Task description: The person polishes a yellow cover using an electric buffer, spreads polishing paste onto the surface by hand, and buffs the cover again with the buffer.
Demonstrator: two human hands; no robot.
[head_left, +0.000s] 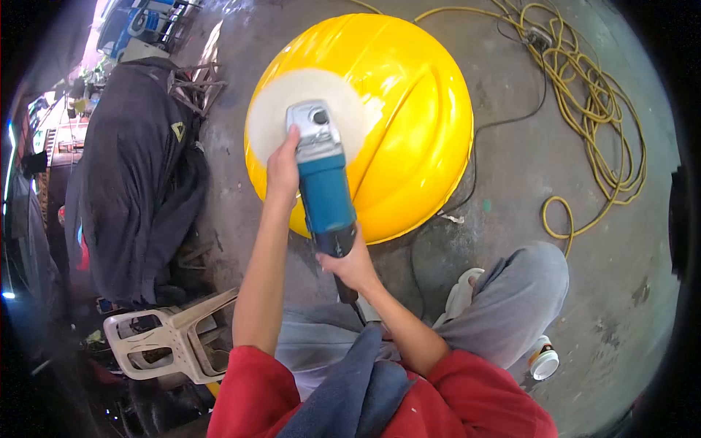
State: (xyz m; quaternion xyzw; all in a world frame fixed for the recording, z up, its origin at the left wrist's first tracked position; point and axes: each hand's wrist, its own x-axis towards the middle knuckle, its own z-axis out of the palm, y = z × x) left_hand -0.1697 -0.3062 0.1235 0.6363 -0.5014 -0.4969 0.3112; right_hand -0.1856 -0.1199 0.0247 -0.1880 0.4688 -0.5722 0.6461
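Observation:
A blue angle polisher [326,193] with a silver gear head lies across the middle of the view. Its round white buffing pad [350,109] rests against a glossy yellow rounded shell [416,131] with curved ridges; the pad's edge looks smeared. My left hand [282,166] is closed at the left side of the tool's head, probably on a side handle that is mostly hidden. Around the black rear grip, my right hand [352,259] is wrapped. The pad covers the shell's left part.
A yellow hose or cord [595,109] lies coiled on the concrete floor to the right. A black cable [511,119] runs beside the shell. At left are a dark-draped object [135,168] and a beige plastic chair [186,339]. A white-lidded container [544,363] stands at lower right.

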